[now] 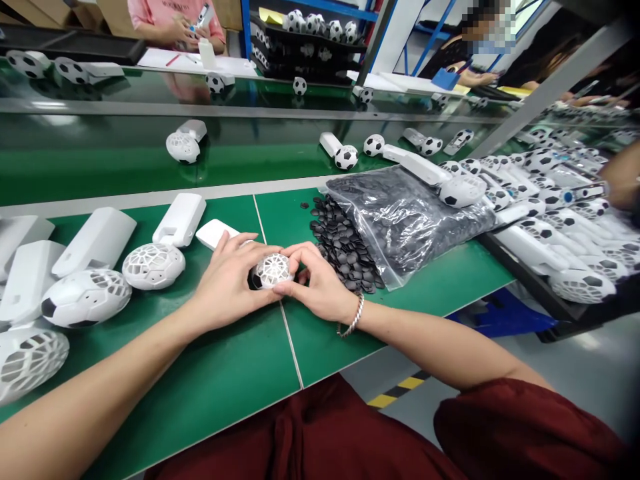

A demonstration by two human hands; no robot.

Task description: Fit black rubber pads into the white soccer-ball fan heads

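Head camera: above a green tabletop (240,360), the left hand (233,277) curls around a round white plastic lattice head (275,269), and the right hand (323,283) closes its thumb and fingers on the head's right side. Just right of the hands lies a pile of small black pieces (345,250), beside a clear plastic bag (400,213). White plastic units with ball-shaped heads (154,266) lie to the left.

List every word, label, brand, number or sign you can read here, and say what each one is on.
Nothing can be read with certainty.
Pink shirt: dark lettering across the chest, too small and blurred to quote.
Football-patterned device in the hands: no lettering visible.
Clear plastic bag: no legible print.
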